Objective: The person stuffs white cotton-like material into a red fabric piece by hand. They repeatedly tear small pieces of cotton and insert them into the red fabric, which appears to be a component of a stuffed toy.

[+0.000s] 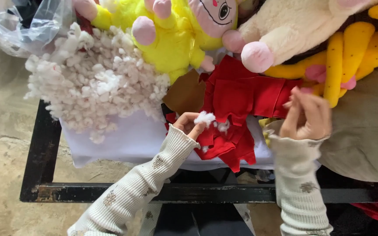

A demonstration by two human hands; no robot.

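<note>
My left hand (189, 124) pinches a small tuft of white stuffing (205, 118) against the red fabric toy skin (237, 109), which lies limp on the white cloth. My right hand (308, 116) grips the right side of that red fabric, fingers curled on its edge. Both arms wear cream knitted sleeves with a flower pattern. A large heap of white stuffing (95, 81) lies to the left of my left hand. A brown fabric piece (187, 94) sits just above it.
A yellow plush toy (171, 35) and a cream plush toy (294, 26) with yellow limbs lie at the back. A clear plastic bag (27, 26) is at top left. The black metal table frame (44, 144) edges a white cloth (127, 140); concrete floor lies left.
</note>
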